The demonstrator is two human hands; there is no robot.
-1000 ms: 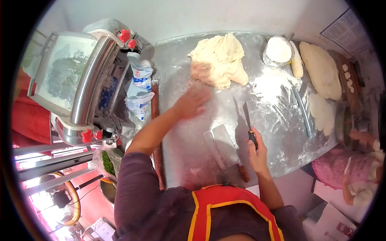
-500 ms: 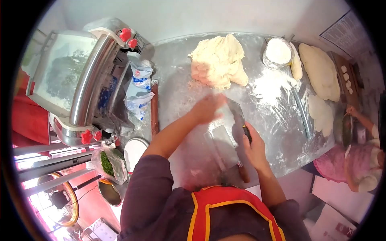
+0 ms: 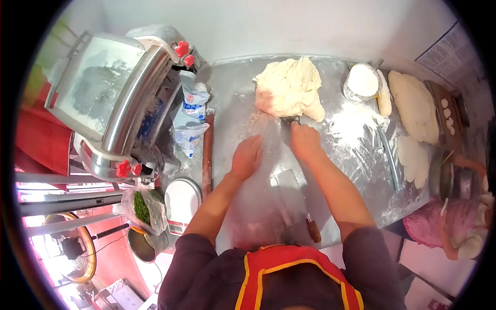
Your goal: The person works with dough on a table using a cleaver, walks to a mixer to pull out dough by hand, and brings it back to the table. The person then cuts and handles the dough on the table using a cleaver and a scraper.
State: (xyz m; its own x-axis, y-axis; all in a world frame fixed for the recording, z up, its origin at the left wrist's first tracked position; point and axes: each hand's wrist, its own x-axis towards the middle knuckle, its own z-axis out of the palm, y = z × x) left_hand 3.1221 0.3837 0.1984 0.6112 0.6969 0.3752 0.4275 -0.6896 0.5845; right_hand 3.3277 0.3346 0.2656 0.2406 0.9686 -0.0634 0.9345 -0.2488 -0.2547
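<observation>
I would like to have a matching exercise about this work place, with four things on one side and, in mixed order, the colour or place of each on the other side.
1. Large dough lump
2. Rolling pin
3. Scale
4. Bowl

A. filled with white powder
B. pale yellow, at the far side of the table
C. round white top, next to the bag of greens
D. brown, beside the blue and white bags

Right pairs: 1-B, 2-D, 3-C, 4-A
</observation>
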